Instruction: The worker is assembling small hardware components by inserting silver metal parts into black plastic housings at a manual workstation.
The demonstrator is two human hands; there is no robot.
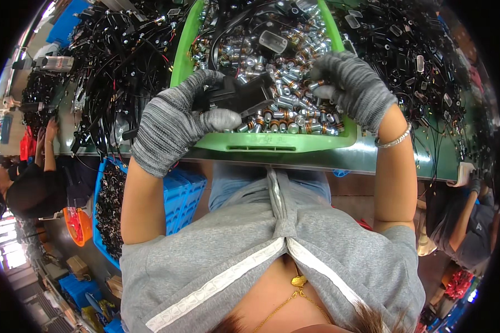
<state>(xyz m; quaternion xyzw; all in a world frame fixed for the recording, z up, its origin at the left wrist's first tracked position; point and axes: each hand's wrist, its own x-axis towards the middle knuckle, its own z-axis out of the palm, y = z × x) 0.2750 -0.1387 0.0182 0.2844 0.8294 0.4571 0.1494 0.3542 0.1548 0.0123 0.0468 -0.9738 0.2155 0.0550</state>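
My left hand (178,119), in a grey striped knit glove, is closed round a black plastic housing (247,94). It holds the housing above the left part of a green plastic bin (272,142). Small silver metal cylinders (294,119) with copper-coloured rings fill the bin. Over the bin's right side is my right hand (350,83), gloved alike, its fingers curled together around one of these small metal cylinders (315,85). A clear plastic cover (273,41) and black cables lie on the cylinders farther back.
Tangled black cables with small parts (125,66) heap up left of the bin, and another heap (422,72) lies right. A blue crate of dark parts (111,211) stands below the green table (328,161). Other people (33,188) work at both sides.
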